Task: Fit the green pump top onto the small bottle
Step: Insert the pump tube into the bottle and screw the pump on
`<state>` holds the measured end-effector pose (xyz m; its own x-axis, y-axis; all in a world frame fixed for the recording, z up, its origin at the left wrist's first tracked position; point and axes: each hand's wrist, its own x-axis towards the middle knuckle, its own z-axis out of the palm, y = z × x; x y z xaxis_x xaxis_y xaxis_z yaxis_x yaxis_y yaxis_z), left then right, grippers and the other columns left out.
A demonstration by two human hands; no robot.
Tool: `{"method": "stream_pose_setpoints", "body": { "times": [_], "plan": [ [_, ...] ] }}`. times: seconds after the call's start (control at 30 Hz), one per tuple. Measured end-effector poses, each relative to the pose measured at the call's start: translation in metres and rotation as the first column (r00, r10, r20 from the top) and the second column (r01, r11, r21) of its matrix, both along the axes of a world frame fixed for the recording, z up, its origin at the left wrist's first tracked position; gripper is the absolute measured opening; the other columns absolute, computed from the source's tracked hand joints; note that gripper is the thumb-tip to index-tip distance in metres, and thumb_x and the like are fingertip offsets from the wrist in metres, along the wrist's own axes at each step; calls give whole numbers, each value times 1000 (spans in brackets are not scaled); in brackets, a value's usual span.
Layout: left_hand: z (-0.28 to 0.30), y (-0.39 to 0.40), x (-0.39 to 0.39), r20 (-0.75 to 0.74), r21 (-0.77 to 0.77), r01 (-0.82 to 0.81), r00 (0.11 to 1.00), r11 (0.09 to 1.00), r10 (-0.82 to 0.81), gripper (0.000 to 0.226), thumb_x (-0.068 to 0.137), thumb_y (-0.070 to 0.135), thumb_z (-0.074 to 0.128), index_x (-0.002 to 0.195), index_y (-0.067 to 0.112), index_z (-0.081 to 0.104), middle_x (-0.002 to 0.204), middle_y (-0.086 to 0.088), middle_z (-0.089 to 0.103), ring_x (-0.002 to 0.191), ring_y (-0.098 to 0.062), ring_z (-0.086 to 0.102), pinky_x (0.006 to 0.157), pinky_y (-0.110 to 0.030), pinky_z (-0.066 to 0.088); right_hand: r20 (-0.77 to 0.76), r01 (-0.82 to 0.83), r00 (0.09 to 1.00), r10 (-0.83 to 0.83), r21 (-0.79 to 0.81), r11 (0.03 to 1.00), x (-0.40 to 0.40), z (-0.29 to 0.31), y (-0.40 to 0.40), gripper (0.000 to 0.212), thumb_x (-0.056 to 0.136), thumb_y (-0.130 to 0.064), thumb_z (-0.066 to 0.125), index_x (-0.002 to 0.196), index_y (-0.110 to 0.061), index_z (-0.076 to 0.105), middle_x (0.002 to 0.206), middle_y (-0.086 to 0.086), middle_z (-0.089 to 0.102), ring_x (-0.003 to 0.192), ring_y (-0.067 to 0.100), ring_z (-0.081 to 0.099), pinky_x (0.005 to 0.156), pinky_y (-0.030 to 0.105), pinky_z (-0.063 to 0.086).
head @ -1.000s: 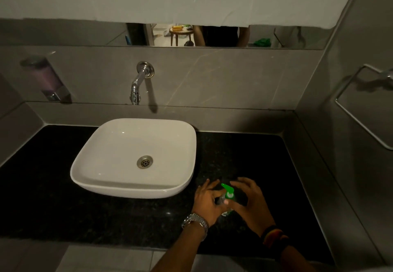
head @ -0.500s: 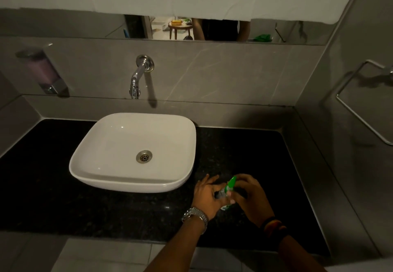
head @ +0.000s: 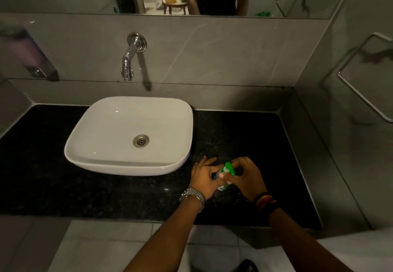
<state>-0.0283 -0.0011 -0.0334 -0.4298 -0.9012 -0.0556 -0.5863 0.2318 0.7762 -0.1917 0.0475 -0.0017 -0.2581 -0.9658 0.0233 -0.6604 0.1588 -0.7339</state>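
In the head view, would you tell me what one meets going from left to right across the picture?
Wall soap dispenser → tap → white basin → left hand → green pump top → right hand → towel rail.

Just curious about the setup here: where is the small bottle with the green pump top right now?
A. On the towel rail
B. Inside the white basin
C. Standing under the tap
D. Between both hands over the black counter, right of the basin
D: the left hand and right hand close around the small bottle and its green pump top above the black counter, right of the white basin.
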Motion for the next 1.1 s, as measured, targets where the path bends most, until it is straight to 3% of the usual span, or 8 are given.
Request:
{"method": "stream_pose_setpoints", "body": {
  "times": [0.13, 0.23, 0.43, 0.6, 0.67, 0.83, 1.0, 1.1],
  "plan": [
    [-1, 0, -1, -6, -5, -5, 1000, 1000, 5, 52, 77, 49, 75, 127, 36, 66, 153, -1, 48, 150, -28, 25, 122, -50, 17, 9, -64, 998, 64, -12, 998, -1, 2, 4, 40, 75, -33, 84, 111, -18, 72, 121, -2, 56, 110, 7, 53, 96, 24, 44],
    [0, 0, -2, 3, 22, -6, 1000, 1000, 6, 63, 69, 59, 77, 128, 38, 64, 153, 1, 47, 150, -27, 24, 122, -51, 16, -67, -133, 989, 132, -16, 991, -7, 4, 3, 27, 82, -27, 78, 109, -22, 76, 132, -2, 58, 121, 14, 53, 103, 27, 41],
    [-3, -3, -1, -1, 16, 4, 1000, 1000, -4, 65, 64, 64, 76, 123, 40, 67, 152, 2, 48, 150, -26, 23, 122, -54, 17, -167, -101, 980, 105, 32, 994, -8, 11, -8, 32, 69, -37, 85, 88, -17, 70, 113, -1, 63, 109, 19, 58, 95, 42, 48],
    [-4, -2, -1, -5, 2, -4, 1000, 1000, 4, 59, 68, 61, 74, 123, 39, 67, 151, 1, 49, 150, -27, 25, 122, -56, 16, -136, -204, 969, 206, 32, 978, -13, 7, -3, 45, 74, -39, 82, 116, -28, 71, 136, -4, 55, 124, 18, 50, 106, 38, 45],
    [-3, -1, -1, 6, 1, -5, 1000, 1000, 5, 60, 68, 62, 75, 123, 39, 68, 151, 1, 50, 150, -27, 25, 122, -55, 16, -155, -226, 961, 228, 31, 974, -14, 6, -4, 34, 76, -38, 80, 107, -27, 74, 134, -5, 58, 122, 18, 52, 104, 42, 47],
    [-2, 0, -1, 5, -2, -19, 1000, 1000, 19, 47, 74, 45, 81, 118, 30, 73, 150, -1, 51, 149, -27, 26, 121, -56, 19, -96, -73, 992, 77, 38, 997, -4, 7, -6, 43, 63, -51, 84, 85, -20, 63, 108, -5, 59, 102, 13, 56, 90, 33, 49],
    [0, 2, -2, 16, -1, -25, 1000, 1000, 25, 52, 75, 47, 79, 123, 31, 70, 151, 0, 50, 149, -27, 26, 121, -55, 18, -15, -173, 985, 173, 42, 984, -11, 1, 1, 43, 75, -39, 81, 114, -21, 73, 134, -8, 56, 123, 11, 52, 103, 26, 39],
    [-1, 2, -2, 16, 7, -23, 1000, 1000, 23, 56, 73, 49, 79, 125, 31, 68, 151, 0, 50, 149, -28, 26, 121, -56, 16, 4, -129, 992, 129, 27, 991, -12, 1, 0, 33, 72, -35, 84, 98, -18, 74, 121, -6, 62, 113, 11, 58, 96, 22, 42]
  ]
}}
